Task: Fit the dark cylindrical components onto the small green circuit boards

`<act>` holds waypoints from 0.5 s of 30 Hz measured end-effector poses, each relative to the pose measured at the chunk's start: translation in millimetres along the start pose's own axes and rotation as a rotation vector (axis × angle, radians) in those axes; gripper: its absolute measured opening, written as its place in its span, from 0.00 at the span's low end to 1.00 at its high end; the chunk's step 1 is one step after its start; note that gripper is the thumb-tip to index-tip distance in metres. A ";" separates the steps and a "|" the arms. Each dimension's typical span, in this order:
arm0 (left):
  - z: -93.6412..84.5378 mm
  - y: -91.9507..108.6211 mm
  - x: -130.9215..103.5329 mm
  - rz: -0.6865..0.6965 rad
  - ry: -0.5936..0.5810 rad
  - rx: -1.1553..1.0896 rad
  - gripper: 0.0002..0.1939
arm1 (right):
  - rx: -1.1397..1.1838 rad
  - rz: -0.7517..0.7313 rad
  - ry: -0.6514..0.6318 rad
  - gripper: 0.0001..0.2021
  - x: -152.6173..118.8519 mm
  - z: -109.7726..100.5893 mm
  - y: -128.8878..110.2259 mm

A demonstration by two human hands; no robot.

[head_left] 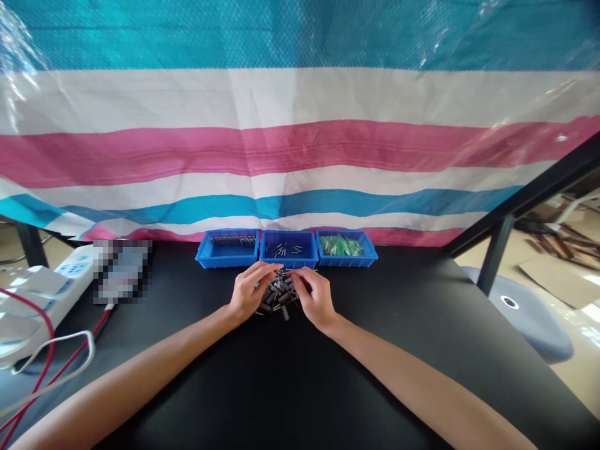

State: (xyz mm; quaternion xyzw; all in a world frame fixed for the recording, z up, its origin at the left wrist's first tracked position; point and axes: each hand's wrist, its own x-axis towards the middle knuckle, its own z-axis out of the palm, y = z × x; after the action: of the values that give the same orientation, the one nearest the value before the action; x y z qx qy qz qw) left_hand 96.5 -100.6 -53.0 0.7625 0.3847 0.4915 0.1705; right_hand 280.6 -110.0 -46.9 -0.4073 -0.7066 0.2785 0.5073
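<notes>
A pile of small dark and metallic parts (282, 297) lies on the black table, in front of the middle blue bin. My left hand (252, 290) is at the pile's left side, thumb and fingertips drawn together over its upper part. From the right, my right hand (315, 295) reaches to the same spot, its fingers bent and closed. The fingertips of both hands nearly meet above the pile. Whatever they pinch is too small to make out.
Three blue bins stand behind the pile: the left (228, 255) with metal pieces, the middle (290, 259) with thin pins, the right (349, 257) with green packets. A power strip (70, 275), cables and a blurred device lie left. A striped sheet (300, 150) hangs behind.
</notes>
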 end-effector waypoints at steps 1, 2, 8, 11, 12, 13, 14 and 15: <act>0.1 -0.7 0.1 -0.002 -0.005 -0.004 0.12 | 0.005 -0.007 -0.003 0.09 -0.3 0.0 0.3; 0.4 -1.2 0.0 -0.014 -0.006 -0.007 0.11 | 0.012 -0.017 -0.008 0.08 -0.8 0.2 0.7; 2.8 -2.4 -0.9 -0.077 0.002 -0.052 0.08 | 0.018 -0.094 -0.040 0.10 -2.0 2.0 2.3; 2.5 -2.7 -1.8 -0.076 -0.027 -0.067 0.07 | 0.013 -0.104 -0.044 0.11 -1.4 2.9 2.5; 2.3 -3.1 -2.3 -0.072 -0.035 -0.067 0.07 | 0.015 -0.111 -0.046 0.11 -1.3 3.2 2.6; 2.2 -3.6 -2.9 -0.068 -0.039 -0.067 0.07 | 0.018 -0.121 -0.047 0.10 -1.2 3.5 2.6; 2.1 -4.1 -3.5 -0.065 -0.040 -0.066 0.07 | 0.021 -0.129 -0.046 0.08 -1.2 3.6 2.7; 2.1 -4.6 -4.0 -0.064 -0.039 -0.066 0.07 | 0.023 -0.134 -0.042 0.08 -1.2 3.7 2.6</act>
State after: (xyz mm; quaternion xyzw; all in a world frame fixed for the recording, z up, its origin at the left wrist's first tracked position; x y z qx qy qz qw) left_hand 95.5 -100.3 -59.3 0.7531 0.3893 0.4832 0.2185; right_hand 278.0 -109.6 -50.8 -0.3471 -0.7394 0.2605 0.5148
